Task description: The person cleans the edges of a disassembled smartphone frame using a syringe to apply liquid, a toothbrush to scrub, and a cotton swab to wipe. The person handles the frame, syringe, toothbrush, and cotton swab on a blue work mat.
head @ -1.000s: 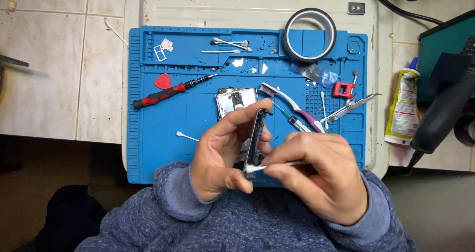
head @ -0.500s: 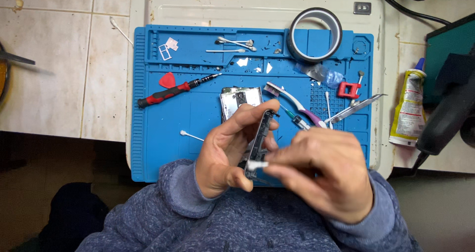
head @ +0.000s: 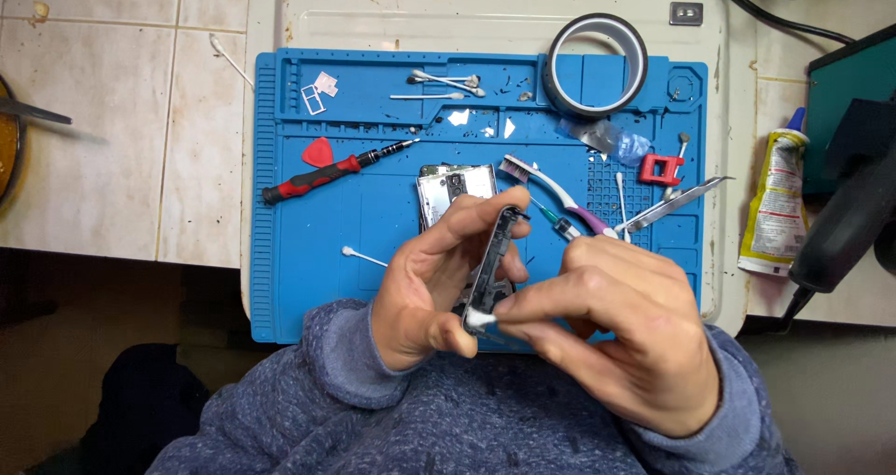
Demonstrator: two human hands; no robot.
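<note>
Tiled counter carries a pale tray and, on it, a blue work mat [head: 308, 251]. Above the mat's near edge a dark phone frame [head: 492, 265] is held edge-on, its long side running near to far. A white cotton swab [head: 482, 319] presses against the frame's near corner. To do this well, I judge, the swab tip should run along the edge with light strokes while the frame is kept steady.

Left hand [head: 431, 293] is curled around the frame, thumb and fingers clamped on its sides. Right hand [head: 627, 330] is pinched closed on the swab.

Just beyond lies a silver phone body [head: 455, 188]. To its left sit a red-handled screwdriver [head: 327, 172] and a red pick [head: 318, 152]; to its right a toothbrush [head: 551, 190] and tweezers [head: 674, 202]. A tape roll [head: 596, 64] rests at the far edge.
</note>
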